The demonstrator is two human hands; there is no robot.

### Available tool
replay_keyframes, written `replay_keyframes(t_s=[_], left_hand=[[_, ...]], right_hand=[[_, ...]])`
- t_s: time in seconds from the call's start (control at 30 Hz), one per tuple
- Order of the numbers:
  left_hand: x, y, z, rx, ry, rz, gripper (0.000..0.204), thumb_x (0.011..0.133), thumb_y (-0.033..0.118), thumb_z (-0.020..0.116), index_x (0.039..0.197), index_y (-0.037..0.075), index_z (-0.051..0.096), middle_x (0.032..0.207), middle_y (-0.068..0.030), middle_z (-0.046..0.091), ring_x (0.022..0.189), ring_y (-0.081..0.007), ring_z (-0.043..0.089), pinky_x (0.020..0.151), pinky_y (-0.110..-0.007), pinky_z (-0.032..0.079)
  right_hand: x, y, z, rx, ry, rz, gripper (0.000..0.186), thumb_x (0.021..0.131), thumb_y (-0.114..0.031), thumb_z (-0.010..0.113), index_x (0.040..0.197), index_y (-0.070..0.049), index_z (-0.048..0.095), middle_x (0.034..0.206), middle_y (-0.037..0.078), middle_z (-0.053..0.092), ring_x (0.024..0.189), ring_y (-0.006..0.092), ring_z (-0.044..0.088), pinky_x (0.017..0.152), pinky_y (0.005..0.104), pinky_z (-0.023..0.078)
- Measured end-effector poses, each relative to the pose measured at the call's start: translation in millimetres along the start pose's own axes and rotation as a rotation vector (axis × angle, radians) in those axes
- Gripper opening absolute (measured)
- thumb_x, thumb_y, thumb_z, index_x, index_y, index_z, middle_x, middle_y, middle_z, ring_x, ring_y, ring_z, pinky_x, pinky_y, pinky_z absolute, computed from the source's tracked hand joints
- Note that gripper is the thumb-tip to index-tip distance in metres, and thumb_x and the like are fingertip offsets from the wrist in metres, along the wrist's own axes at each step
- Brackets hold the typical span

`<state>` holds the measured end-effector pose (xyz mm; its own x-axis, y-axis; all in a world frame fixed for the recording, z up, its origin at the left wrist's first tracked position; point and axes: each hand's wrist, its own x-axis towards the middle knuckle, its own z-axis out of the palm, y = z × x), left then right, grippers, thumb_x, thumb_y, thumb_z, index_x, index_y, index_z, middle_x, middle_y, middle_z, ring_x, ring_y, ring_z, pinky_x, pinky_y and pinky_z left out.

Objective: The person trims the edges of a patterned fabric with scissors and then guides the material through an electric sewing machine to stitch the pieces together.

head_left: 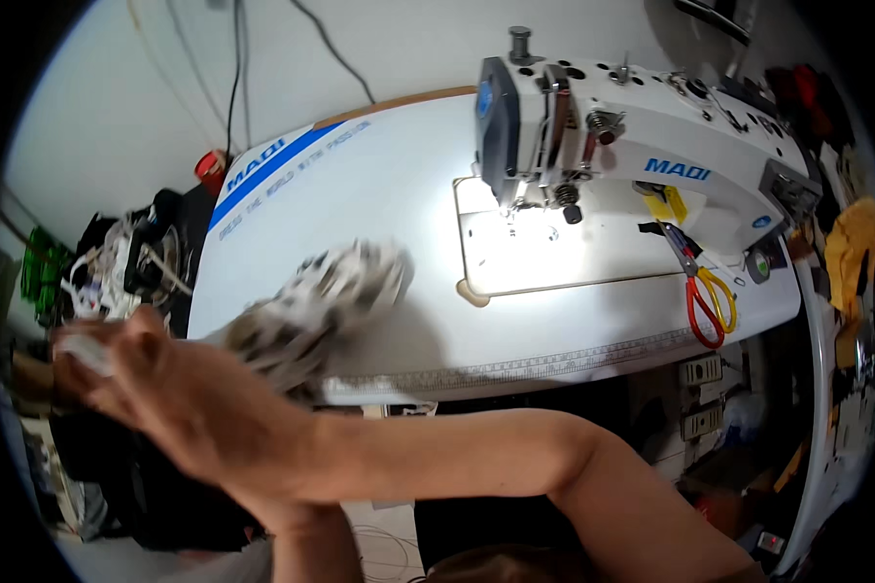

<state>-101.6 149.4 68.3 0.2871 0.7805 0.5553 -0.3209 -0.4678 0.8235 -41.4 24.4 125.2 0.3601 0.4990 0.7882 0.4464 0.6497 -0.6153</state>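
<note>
My right arm reaches from the lower right across the front of the sewing table to the left. My right hand [190, 398] is past the table's left front corner, blurred by motion. Its fingers appear closed around a small pale thing [89, 356] that is too smeared to name. From the lower edge my left forearm [313, 544] rises beneath the right wrist. The left hand is mostly hidden, and its fingers cannot be told apart. Just beyond the hands, a bunched white cloth with dark patches [335, 296] lies over the table's left front part, also blurred.
A white sewing machine [642, 146] with its lamp lit stands on the white table [379, 175]. Red-and-yellow-handled scissors [707, 301] lie at its right. A ruler strip [515, 367] runs along the front edge. Piled cloth [117, 262] and a red cup [210, 171] are at the left.
</note>
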Motion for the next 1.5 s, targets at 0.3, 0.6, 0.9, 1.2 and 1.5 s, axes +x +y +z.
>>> replay_keyframes(t_s=[0.3, 0.6, 0.9, 1.2, 1.5], left_hand=[[53.7, -8.1, 220.5, 0.308, -1.675, 0.182, 0.012, 0.082, 0.012, 0.078, 0.090, 0.004, 0.077, 0.088, -0.0104, 0.074, 0.077, -0.0216, 0.067, 0.072, -0.033, 0.053], [0.1, -40.7, 251.8, 0.447, -1.721, -0.066, 0.022, 0.077, 0.020, 0.083, 0.079, 0.002, 0.071, 0.080, -0.0099, 0.070, 0.074, -0.0195, 0.064, 0.067, -0.034, 0.049], [0.7, -30.8, 257.7, 0.561, -1.684, -0.303, 0.023, 0.078, 0.023, 0.084, 0.079, 0.003, 0.073, 0.062, -0.0032, 0.061, 0.056, -0.0116, 0.047, 0.055, -0.030, 0.039], [-1.0, -45.0, 249.4, 0.695, -1.627, -0.392, 0.027, 0.083, 0.037, 0.080, 0.093, 0.012, 0.080, 0.058, -0.0004, 0.058, 0.055, -0.0076, 0.040, 0.053, -0.028, 0.034], [-8.0, -45.7, 248.0, 0.760, -1.445, -0.178, 0.039, 0.075, 0.031, 0.083, 0.076, -0.004, 0.068, 0.059, -0.0129, 0.055, 0.054, -0.0190, 0.045, 0.058, -0.034, 0.045]], right_hand=[[-106.0, 13.3, -158.0, 0.183, 0.417, 0.770, 0.023, 0.100, 0.001, 0.056, 0.117, -0.004, 0.042, 0.083, 0.006, 0.058, 0.063, 0.0115, 0.062, 0.051, 0.0294, 0.057], [-129.2, -22.2, -256.6, -0.949, -0.289, 0.758, 0.014, 0.090, -0.017, 0.070, 0.090, -0.007, 0.060, 0.077, 0.012, 0.061, 0.064, 0.0329, 0.065, 0.058, 0.0428, 0.050], [-117.3, 47.6, -305.3, -0.949, -0.265, 0.224, 0.018, 0.077, 0.001, 0.074, 0.093, -0.004, 0.068, 0.080, 0.006, 0.055, 0.075, 0.0230, 0.058, 0.062, 0.0374, 0.046], [-112.0, 38.5, -306.8, -0.959, -0.330, 0.221, 0.034, 0.077, -0.001, 0.071, 0.107, -0.018, 0.077, 0.072, 0.002, 0.057, 0.070, 0.0230, 0.056, 0.066, 0.0380, 0.044], [-107.8, 37.2, -302.9, -1.028, -0.492, 0.367, 0.036, 0.081, -0.006, 0.068, 0.109, -0.026, 0.077, 0.079, 0.002, 0.058, 0.070, 0.0216, 0.057, 0.075, 0.0377, 0.044]])
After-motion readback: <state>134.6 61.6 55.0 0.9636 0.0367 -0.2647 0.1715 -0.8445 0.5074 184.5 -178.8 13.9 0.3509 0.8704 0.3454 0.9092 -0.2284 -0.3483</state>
